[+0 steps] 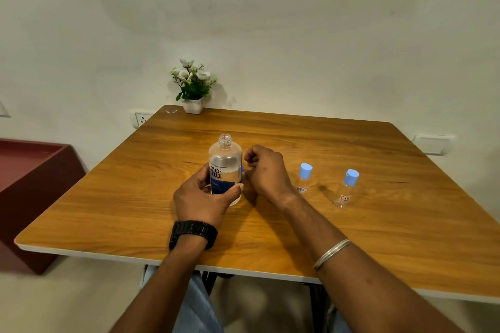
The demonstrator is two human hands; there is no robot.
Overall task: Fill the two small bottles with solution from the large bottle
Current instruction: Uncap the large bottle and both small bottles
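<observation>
We are looking down on a wooden table (351,238), where we are seeing the large bottle (225,167) standing upright near the middle, its neck uncapped and open at the top, its clear body carrying a blue and white label. The left hand (201,197) is gripping the lower part of this bottle, with the thumb curled across the label on the near side and the fingers wrapping round the left side. The right hand (266,170) is hovering just beside the bottle on its right, its fingers curled inward; a small blue-violet patch is showing at the fingers next to the bottle, but we cannot tell what it is or whether the hand is holding it. To the right, well apart from the large bottle, the two small bottles are standing with their blue caps on: the left small bottle (304,178) near the right hand, and the right small bottle (347,189) beyond it. At the far edge of the table, a white pot of flowers (193,88) is standing against the wall.
</observation>
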